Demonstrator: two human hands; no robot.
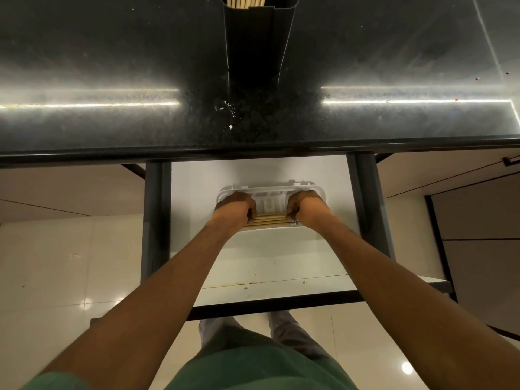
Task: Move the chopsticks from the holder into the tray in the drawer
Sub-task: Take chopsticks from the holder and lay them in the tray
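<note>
A pale tiled floor [70, 277] spreads under everything, glossy with lamp reflections, and across the top of the view runs a dark polished bench [112, 66] marked with a few light specks. Below its front edge an open white drawer [281, 263] stands pulled out between dark side rails, which leaves its interior clear for both arms to reach down into.

Inside the drawer, toward the back, sits a white tray [271, 194] with slotted compartments. Both forearms reach into it from the person's body, and the knuckles face the camera. The left hand [235, 206] and right hand [305, 206] each close around one end of a small bundle of chopsticks [267, 219], which lies crosswise at the near edge of the tray. Holding both ends likely keeps the sticks parallel and together as they settle in, rather than scattering. The fingers of both hands are curled shut on the bundle; whether the sticks already rest on the tray floor I cannot tell.

Back on the bench, a tall dark holder [259, 38] stands upright, and more chopsticks [246, 1] show pale at its open mouth. So the job looks partly done: one batch is at the tray, and the rest waits in the holder.
</note>
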